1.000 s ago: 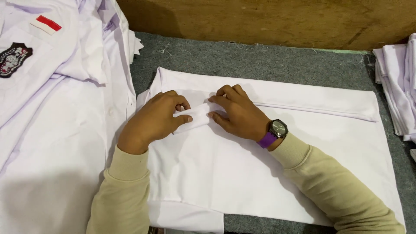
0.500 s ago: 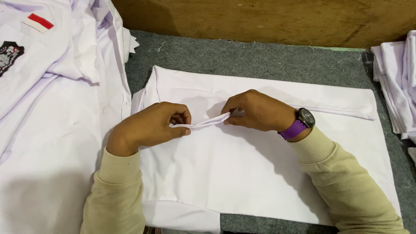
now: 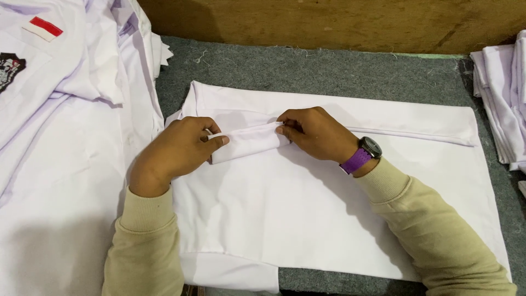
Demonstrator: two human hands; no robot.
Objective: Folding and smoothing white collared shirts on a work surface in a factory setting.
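Nearest the camera, two beige sleeves reach in over a white garment [image 3: 307, 219] spread flat on the grey felt surface [image 3: 329, 66]. The left hand [image 3: 175, 151] sits with its fingers [image 3: 216, 141] curled round the left end of a small folded white strip [image 3: 246, 141], the thumb laid along its front edge; the right hand [image 3: 315, 134], with a purple-strapped watch [image 3: 361, 156] at the wrist, pinches the strip's right end between fingertips [image 3: 282, 130] and thumb. So both hands are closed in a grasp on that strip, which lies between the two sets of fingers and rests on the garment just beneath them. Just beyond the fingers of the right hand, a long folded band of the same garment runs away to the right, its edge forming a straight seam. Well to the left of the left fingers lies a heap of white shirts [image 3: 66, 137], one bearing a red and white patch [image 3: 44, 28] and a dark badge [image 3: 8, 68]. Far to the right of the right fingers sits a stack of folded white cloth [image 3: 507, 104]. Farthest off, past all the fingers, a brown wooden board [image 3: 329, 22] stands along the back of the felt
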